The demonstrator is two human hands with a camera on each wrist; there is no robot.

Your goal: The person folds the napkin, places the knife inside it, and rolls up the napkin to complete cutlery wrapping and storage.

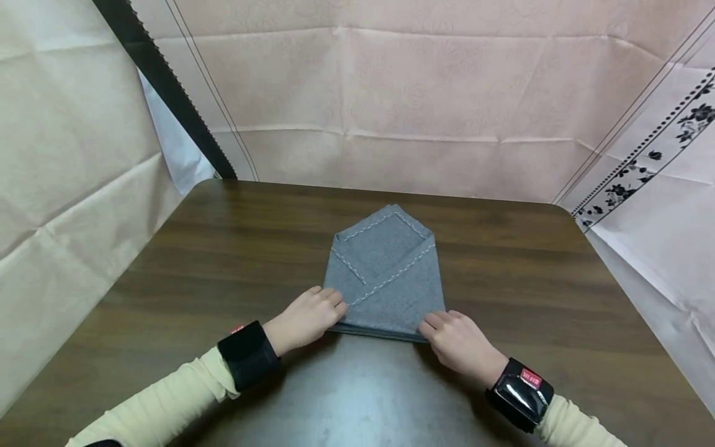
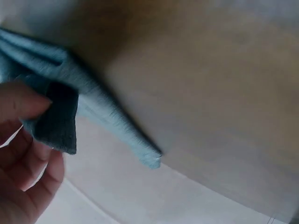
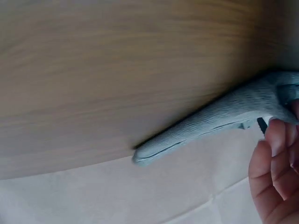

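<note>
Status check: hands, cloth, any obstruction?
Left hand and right hand each pinch a near corner of the folded grey cloth. Cloth flat on table. Nothing obstructing.

You've got a dark wood-grain table [image 1: 530,292], rounded far corners. One grey folded cloth [image 1: 391,273] with white stitching lies flat on it, centre, slightly near side.

Both wrist views are blurred; the cloth [image 2: 56,116] hides the fingers' [image 2: 18,100] tips.
</note>
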